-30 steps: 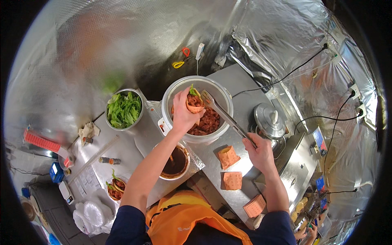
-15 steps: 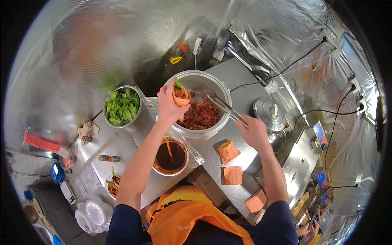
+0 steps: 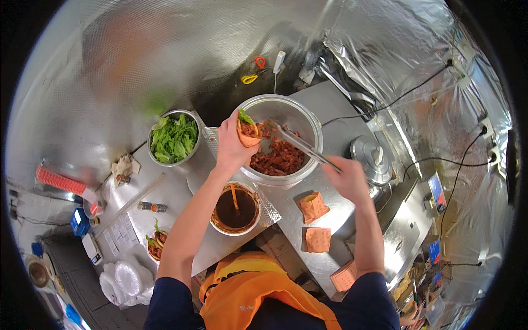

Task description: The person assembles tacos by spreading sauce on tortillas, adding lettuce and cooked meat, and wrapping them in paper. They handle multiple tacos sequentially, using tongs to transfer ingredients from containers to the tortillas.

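Observation:
My left hand [image 3: 231, 144] holds a small orange paper cup [image 3: 247, 133] with a green leaf and some red meat in it, over the near-left rim of a big steel pot [image 3: 308, 124]. The pot holds chopped red meat [image 3: 281, 158]. My right hand [image 3: 344, 175] grips metal tongs [image 3: 300, 144] whose tips reach into the pot right next to the cup.
A steel bowl of green lettuce [image 3: 174, 137] stands left of the pot. A bowl of brown sauce [image 3: 235, 209] with a spoon sits below my left hand. Orange paper cups [image 3: 314, 207] lie on the counter by my right arm. A steel lid [image 3: 372, 159] rests at right.
The view has shifted a little. My left hand has kept the cup over the pot rim, and the tongs have swung in until their tips are at the cup.

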Demonstrator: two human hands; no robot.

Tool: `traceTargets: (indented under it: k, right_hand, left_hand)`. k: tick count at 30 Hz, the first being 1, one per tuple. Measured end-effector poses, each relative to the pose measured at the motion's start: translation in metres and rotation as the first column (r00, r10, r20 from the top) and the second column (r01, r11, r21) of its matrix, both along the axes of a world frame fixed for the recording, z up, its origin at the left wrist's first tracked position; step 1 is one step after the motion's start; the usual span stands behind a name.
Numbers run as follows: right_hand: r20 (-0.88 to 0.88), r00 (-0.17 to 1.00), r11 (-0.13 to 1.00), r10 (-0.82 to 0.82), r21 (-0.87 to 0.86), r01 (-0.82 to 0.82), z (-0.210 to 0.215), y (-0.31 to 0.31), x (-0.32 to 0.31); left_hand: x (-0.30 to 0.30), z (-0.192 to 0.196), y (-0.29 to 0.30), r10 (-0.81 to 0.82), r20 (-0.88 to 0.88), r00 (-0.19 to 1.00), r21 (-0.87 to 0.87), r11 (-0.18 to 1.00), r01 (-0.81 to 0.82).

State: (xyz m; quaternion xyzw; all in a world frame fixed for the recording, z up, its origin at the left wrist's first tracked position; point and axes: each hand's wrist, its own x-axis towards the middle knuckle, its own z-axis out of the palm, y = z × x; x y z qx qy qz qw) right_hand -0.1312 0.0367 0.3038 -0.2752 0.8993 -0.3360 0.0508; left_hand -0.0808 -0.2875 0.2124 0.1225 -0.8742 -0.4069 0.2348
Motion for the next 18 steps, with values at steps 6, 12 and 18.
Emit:
traceTargets:
  k: [6, 12, 18]
  right_hand:
    - [0.165, 0.986, 0.994, -0.022, -0.103, 0.039, 0.050, 0.021, 0.029]
    - [-0.035, 0.999, 0.998, -0.012, -0.070, 0.009, 0.058, 0.010, 0.043]
    - [-0.221, 0.974, 0.998, 0.042, -0.039, -0.052, 0.058, -0.001, 0.060]
  left_hand:
    - [-0.004, 0.016, 0.015, -0.180, -0.131, 0.975, -0.048, 0.983, 0.176]
    - [-0.007, 0.023, 0.022, -0.208, -0.326, 0.922, -0.006, 0.976, 0.218]
    - [-0.003, 0.028, 0.020, -0.104, -0.385, 0.917, 0.063, 0.988, 0.138]
